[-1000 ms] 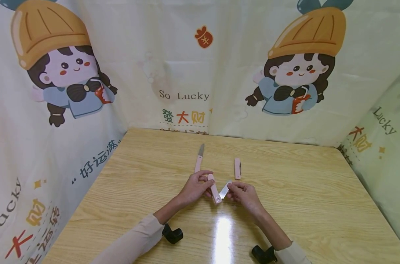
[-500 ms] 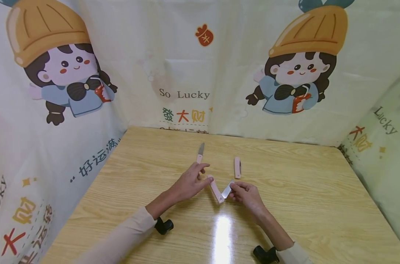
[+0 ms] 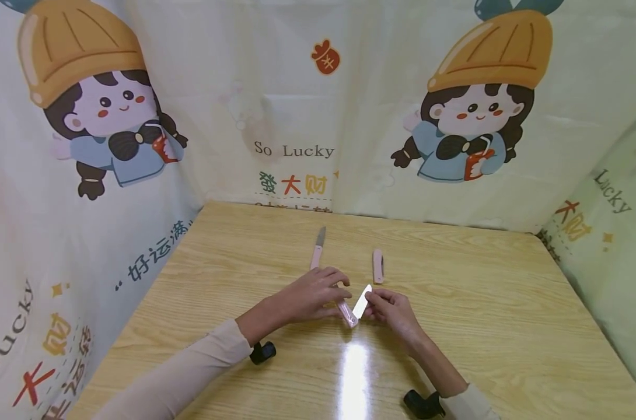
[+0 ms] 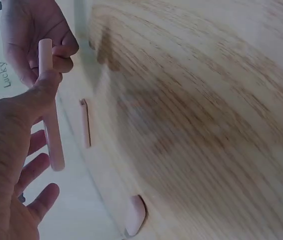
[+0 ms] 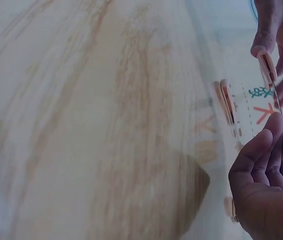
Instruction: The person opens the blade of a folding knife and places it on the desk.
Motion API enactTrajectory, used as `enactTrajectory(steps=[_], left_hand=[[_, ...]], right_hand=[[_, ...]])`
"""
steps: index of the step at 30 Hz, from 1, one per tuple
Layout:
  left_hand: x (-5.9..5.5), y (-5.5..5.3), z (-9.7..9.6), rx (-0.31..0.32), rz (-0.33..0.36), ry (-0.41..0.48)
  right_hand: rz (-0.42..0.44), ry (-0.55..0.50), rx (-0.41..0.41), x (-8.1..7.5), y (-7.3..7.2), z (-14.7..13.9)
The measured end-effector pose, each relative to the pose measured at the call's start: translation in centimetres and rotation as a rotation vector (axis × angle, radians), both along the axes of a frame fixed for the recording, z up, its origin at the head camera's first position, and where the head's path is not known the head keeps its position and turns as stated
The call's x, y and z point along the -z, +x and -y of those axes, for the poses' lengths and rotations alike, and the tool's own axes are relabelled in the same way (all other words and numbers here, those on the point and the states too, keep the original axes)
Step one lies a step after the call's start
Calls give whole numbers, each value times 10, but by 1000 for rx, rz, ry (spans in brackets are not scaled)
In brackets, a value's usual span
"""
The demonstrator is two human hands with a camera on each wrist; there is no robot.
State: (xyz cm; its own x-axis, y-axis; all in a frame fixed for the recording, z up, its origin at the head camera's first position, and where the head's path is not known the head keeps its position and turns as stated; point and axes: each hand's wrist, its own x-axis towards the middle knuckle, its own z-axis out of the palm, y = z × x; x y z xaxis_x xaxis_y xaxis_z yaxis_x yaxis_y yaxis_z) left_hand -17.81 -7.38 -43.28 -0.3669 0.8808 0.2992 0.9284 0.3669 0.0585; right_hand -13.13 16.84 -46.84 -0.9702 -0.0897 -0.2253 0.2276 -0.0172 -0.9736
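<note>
A pink-handled folding knife (image 3: 346, 312) is held over the table between both hands, its blade half unfolded in a V shape. My left hand (image 3: 311, 296) pinches the pink handle; in the left wrist view the thumb lies across the handle (image 4: 54, 142) and the other fingers spread behind it. My right hand (image 3: 397, 316) pinches the bright blade (image 3: 362, 302) near its tip between thumb and fingers. In the right wrist view the blade shows edge-on, running from the handle's slot to the right fingertips.
Beyond the left hand, a second pink knife (image 3: 316, 255) lies unfolded, blade pointing away. A third pink knife (image 3: 378, 267) lies folded beyond the right hand. The wooden table (image 3: 454, 280) backs onto a printed curtain (image 3: 360, 116).
My left hand loosened and drew back from the handle, then came round it again with the fingers further over it. My right hand stayed on the blade, which has barely shifted.
</note>
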Motion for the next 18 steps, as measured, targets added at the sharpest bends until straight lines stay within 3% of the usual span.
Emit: enactTrajectory(steps=[6, 18], left_hand=[[5, -3, -3, -19, -40, -9], [9, -1, 0, -81, -31, -16]], right_hand=[[10, -7, 24, 0, -1, 1], [26, 9, 37, 2, -2, 1]])
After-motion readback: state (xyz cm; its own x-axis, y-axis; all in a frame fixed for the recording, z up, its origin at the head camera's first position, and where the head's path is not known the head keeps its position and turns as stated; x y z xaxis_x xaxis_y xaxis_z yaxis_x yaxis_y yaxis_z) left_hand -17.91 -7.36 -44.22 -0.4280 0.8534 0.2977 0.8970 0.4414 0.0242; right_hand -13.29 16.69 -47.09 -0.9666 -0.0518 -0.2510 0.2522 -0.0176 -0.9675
